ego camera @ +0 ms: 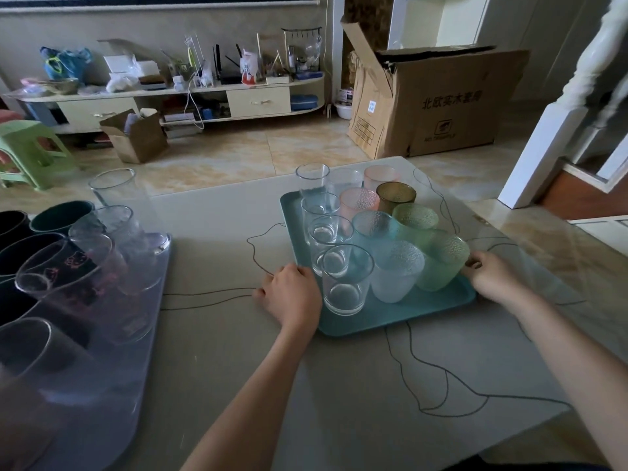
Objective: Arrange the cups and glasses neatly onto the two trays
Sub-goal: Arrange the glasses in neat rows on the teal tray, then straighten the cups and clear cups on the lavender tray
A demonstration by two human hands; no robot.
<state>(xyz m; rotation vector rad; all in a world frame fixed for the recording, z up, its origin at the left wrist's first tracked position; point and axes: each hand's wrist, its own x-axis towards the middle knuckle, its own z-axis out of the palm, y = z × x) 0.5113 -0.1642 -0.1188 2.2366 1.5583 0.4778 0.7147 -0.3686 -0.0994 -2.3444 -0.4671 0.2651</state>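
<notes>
1. On the grey table (238, 351), a teal tray (401, 314) sits right of centre; everything below is placed relative to this tray.
2. Left hand (292, 295) rests against the tray's left edge near its front corner, fingers curled over the rim; it appears to grip the edge.
3. Right hand (489, 275) is at the tray's right edge, fingers curled around the rim just beside the green cup (441, 260).
4. Tray's left column: four clear glasses standing upright in a row, the nearest one (346, 280) at the front, the farthest (312, 181) at the back edge.
5. Tray's middle and right: textured tumblers packed touching one another: a frosted white cup (396, 270) at the front, a blue cup (373, 226) behind it, a second green cup (416, 217), two pink cups (358, 200) (380, 176), and a brown cup (396, 195) toward the back.
6. Well to the left of the teal tray, a pale lilac tray (112, 385) lies at the table's left edge, carrying tall clear glasses (112, 188), one with pink cartoon print (68, 266), and dark cups (61, 215).
7. Beyond the teal tray, on the tiled floor: a large cardboard box (438, 103), a low shelf unit (176, 96) cluttered with small items, and a green stool (30, 151) far left.
</notes>
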